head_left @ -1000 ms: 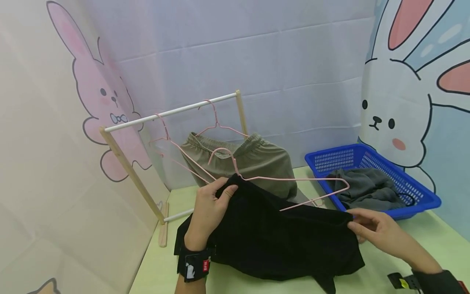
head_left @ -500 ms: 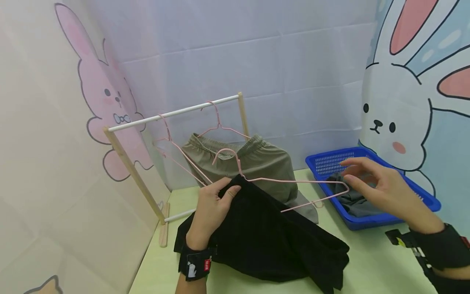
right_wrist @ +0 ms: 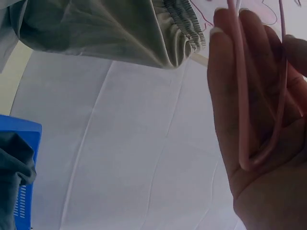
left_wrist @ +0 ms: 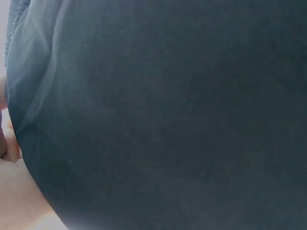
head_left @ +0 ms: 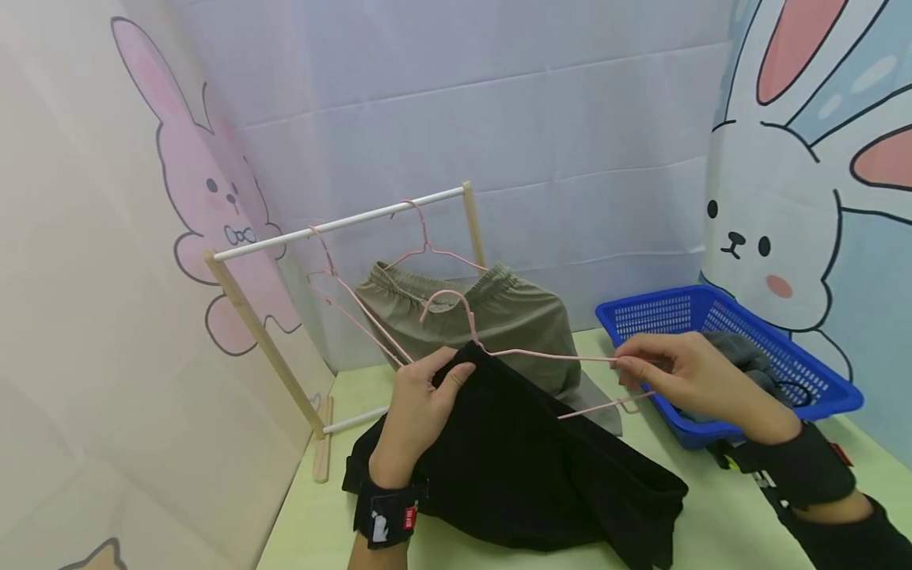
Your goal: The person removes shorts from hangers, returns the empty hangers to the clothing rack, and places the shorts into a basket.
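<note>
Black shorts (head_left: 520,459) drape over a pink wire hanger (head_left: 541,355), whose left arm is hidden in the cloth while its hook points up. My left hand (head_left: 415,408) pinches the top edge of the shorts just beside the hanger's neck; whether it also grips the wire I cannot tell. Dark cloth (left_wrist: 163,115) fills most of the left wrist view. My right hand (head_left: 687,378) holds the bare right end of the hanger between thumb and fingers. In the right wrist view the bent wire end (right_wrist: 244,124) lies against the palm.
Behind stands a rack with a white rail (head_left: 356,220) and wooden posts. Khaki shorts (head_left: 513,317) and pink hangers (head_left: 363,305) hang there. At the right, a blue basket (head_left: 620,317) contains grey clothing (head_left: 741,352). Everything is on a light green table (head_left: 741,491).
My right hand has let go of the right edge of the black shorts, risen, and taken hold of the hanger's right end. That side of the shorts has dropped. The left hand keeps its grip.
</note>
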### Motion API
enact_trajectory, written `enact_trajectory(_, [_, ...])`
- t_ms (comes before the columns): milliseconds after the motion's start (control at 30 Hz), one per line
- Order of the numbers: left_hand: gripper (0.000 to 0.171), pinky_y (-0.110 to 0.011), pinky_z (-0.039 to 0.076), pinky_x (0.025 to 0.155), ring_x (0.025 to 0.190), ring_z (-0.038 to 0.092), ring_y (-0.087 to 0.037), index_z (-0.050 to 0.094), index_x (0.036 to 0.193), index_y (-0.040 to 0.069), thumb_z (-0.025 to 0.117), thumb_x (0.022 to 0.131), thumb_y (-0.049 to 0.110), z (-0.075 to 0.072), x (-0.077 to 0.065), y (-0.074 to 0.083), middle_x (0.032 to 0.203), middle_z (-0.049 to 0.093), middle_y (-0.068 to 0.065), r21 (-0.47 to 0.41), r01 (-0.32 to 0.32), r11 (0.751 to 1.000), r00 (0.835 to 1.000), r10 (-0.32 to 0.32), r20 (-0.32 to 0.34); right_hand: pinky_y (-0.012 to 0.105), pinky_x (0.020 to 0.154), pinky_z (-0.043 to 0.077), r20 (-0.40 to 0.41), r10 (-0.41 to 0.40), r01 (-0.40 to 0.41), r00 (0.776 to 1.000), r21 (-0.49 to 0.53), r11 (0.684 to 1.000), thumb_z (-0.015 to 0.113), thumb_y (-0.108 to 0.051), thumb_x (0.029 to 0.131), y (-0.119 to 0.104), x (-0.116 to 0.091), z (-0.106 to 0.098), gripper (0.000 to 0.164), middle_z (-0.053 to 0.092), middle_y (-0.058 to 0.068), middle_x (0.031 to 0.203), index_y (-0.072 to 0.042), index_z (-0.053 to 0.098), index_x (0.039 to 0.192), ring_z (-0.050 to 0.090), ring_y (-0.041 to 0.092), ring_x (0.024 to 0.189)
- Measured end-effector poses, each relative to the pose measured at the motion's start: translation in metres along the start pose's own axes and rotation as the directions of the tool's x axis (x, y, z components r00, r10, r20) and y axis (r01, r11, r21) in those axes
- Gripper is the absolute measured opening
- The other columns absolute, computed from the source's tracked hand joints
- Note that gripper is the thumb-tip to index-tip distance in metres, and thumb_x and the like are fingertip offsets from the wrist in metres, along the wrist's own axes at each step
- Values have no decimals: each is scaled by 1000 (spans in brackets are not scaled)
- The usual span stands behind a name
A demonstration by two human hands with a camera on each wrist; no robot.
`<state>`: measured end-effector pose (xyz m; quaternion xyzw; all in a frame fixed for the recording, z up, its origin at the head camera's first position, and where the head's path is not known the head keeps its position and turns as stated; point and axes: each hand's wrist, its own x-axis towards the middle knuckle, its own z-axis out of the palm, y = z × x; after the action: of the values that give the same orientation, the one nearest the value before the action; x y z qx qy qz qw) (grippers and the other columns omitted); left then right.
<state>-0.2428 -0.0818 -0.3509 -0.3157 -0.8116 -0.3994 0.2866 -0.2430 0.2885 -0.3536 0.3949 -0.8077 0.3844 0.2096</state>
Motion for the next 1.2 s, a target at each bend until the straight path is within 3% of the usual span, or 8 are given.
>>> enact_trajectory(100, [12,-28,53,70,72,60,-7,74,100,18,66,103,27,1,-1,0,87,70,8,1,5,1000,1000,-5,1,19,53,50,-2,-23,23,1000,36,999,67,10,94,2,-1,5,31,70,-9,77,-20,71,101,65,5,64])
enact_trajectory(300, [14,-28,51,70,70,56,-8,73,100,19,65,104,29,1,-1,-1,86,68,9,13,16,1000,1000,-16,-2,18,42,34,-50,-36,36,998,1,999,69,13,91,3,-3,11,37,65,-10,69,-23,70,101,50,1,52])
enact_trajectory(500, [16,-30,54,73,76,62,-7,74,102,21,63,104,33,0,-3,-4,90,71,10,10,47,999,999,-47,9,16,43,34,-99,-11,4,995,-75,997,71,11,91,3,-5,10,36,63,-13,67,-24,71,100,51,0,51])
enact_trajectory(867, [16,-40,57,87,98,68,-9,76,107,24,66,102,35,-8,-10,-15,102,73,10,48,103,993,995,-104,4,18,50,49,-149,96,-112,984,-100,989,69,9,93,4,-23,-20,25,67,-9,68,-15,73,101,63,6,56])
enact_trajectory(967, [16,-39,56,84,96,66,-9,77,107,25,66,102,35,-10,-12,-17,101,73,11,52,124,991,992,-124,2,19,54,53,-171,133,-153,976,-110,982,67,9,95,4,-30,-32,22,68,-7,69,-11,73,101,64,8,57])
enact_trajectory(1200, [15,-35,51,75,87,61,-9,79,107,26,69,100,34,-12,-14,-20,98,74,12,71,149,986,989,-148,-27,17,50,47,-232,206,-245,951,-154,957,62,6,100,9,-46,-52,17,66,-6,64,-9,71,98,63,4,54])
